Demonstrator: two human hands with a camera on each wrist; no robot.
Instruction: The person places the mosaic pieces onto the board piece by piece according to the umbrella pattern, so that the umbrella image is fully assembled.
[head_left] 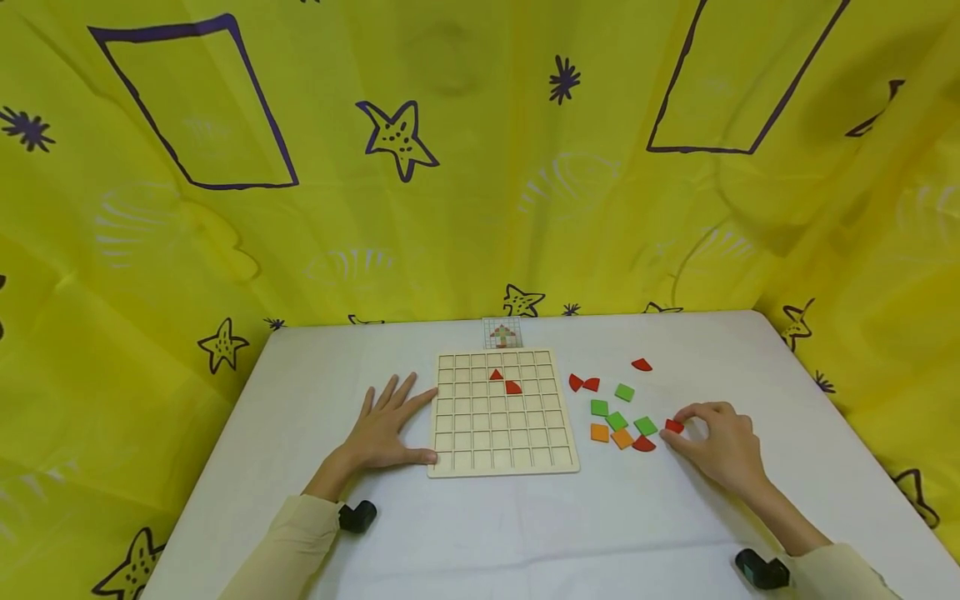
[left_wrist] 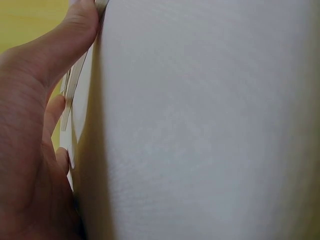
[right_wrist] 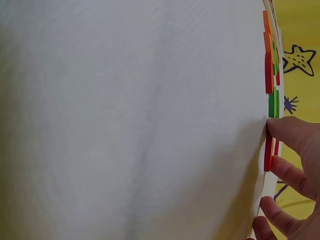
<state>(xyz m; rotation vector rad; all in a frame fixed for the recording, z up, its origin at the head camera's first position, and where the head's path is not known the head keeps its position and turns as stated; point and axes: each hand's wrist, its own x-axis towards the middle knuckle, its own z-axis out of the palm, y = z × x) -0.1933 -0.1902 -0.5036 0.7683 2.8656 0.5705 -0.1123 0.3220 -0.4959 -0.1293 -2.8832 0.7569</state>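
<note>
A cream grid board (head_left: pixel 504 475) lies on the white table, holding a red triangle tile (head_left: pixel 497 375) and a red quarter-circle tile (head_left: pixel 513 387) in its upper cells. My left hand (head_left: pixel 381 429) rests at the board's left side with fingers spread, thumb and index fingertip right at the edge. To the right of the loose tiles, my right hand (head_left: pixel 716 446) pinches a small red tile (head_left: pixel 674 426) between thumb and index finger. In the right wrist view that red tile (right_wrist: pixel 268 150) shows edge-on, low at the tabletop, the thumb on its near end.
Between board and right hand lie several green square tiles (head_left: pixel 617 421), two orange square tiles (head_left: pixel 600 432) and several red quarter-circle tiles (head_left: pixel 643 444). A small pattern card (head_left: pixel 502 332) sits behind the board. A yellow printed curtain (head_left: pixel 465 233) surrounds the table's back and sides.
</note>
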